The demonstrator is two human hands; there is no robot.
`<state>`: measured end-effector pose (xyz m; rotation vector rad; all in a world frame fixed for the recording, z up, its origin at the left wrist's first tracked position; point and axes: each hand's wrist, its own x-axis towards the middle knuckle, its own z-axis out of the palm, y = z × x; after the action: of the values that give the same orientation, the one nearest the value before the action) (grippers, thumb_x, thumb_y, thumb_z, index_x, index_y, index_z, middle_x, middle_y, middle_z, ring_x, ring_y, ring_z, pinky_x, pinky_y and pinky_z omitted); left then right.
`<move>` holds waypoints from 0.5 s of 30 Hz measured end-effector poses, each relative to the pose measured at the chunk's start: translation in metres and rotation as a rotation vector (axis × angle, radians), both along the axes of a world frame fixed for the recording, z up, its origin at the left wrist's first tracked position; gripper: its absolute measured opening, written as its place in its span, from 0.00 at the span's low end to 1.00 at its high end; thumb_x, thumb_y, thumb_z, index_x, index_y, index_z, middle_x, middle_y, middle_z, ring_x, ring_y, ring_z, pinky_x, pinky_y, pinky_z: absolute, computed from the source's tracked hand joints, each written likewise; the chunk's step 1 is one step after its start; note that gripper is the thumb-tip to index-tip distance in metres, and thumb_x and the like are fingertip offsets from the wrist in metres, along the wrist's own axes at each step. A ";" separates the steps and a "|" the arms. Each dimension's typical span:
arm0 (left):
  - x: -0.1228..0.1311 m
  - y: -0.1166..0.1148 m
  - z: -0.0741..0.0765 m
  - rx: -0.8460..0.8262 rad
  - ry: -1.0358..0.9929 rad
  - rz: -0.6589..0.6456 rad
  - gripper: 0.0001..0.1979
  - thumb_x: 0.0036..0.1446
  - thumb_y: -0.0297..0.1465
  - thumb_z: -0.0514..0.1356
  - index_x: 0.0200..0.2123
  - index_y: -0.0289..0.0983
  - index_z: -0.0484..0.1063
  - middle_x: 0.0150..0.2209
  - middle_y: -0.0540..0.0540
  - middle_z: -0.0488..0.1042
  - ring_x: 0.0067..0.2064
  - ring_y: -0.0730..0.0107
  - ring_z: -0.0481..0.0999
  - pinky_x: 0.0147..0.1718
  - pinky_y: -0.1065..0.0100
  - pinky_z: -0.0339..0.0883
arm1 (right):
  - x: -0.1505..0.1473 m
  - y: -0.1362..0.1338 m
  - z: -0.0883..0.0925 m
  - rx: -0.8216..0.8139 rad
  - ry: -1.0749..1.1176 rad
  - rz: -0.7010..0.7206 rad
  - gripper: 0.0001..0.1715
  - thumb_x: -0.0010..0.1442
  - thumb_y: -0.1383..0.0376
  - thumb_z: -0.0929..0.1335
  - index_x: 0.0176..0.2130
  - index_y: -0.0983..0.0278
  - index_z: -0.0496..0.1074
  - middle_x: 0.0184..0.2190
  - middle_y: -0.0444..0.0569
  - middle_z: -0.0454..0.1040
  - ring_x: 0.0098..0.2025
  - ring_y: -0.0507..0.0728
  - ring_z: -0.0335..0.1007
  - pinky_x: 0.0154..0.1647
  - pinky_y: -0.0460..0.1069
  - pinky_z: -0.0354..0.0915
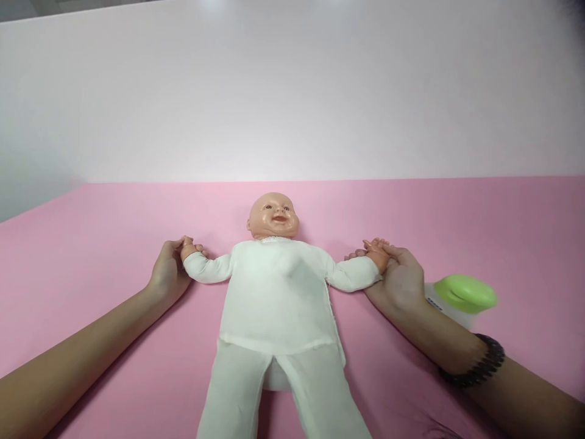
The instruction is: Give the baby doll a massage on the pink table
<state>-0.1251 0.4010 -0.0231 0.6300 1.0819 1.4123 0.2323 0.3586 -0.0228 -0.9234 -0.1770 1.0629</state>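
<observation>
A baby doll (276, 292) in white top and white trousers lies on its back on the pink surface (91, 244), head away from me, arms spread out to both sides. My left hand (170, 269) is closed around the doll's hand on the left side. My right hand (400, 274) grips the doll's other hand on the right side, fingers wrapped round it. A dark bead bracelet (478, 363) sits on my right wrist.
A white container with a green lid (461, 296) stands just behind my right wrist. A pale wall rises behind the pink surface.
</observation>
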 end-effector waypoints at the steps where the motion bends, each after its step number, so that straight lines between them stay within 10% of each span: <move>1: 0.000 0.000 0.000 0.004 0.004 -0.019 0.03 0.52 0.31 0.57 0.29 0.38 0.66 0.30 0.45 0.70 0.32 0.64 0.74 0.31 0.65 0.76 | 0.000 0.000 0.000 -0.003 -0.006 0.008 0.04 0.47 0.69 0.64 0.29 0.62 0.62 0.29 0.44 0.65 0.23 0.52 0.62 0.24 0.51 0.70; 15: 0.002 0.001 0.001 -0.027 0.037 -0.028 0.07 0.59 0.36 0.57 0.31 0.40 0.65 0.28 0.48 0.68 0.30 0.65 0.73 0.31 0.64 0.76 | 0.003 0.001 -0.005 0.003 0.007 0.019 0.07 0.50 0.71 0.66 0.30 0.62 0.62 0.29 0.42 0.64 0.24 0.50 0.61 0.26 0.49 0.70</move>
<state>-0.1231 0.4019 -0.0216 0.6521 1.1154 1.3647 0.2352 0.3597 -0.0282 -0.9170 -0.1813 1.0829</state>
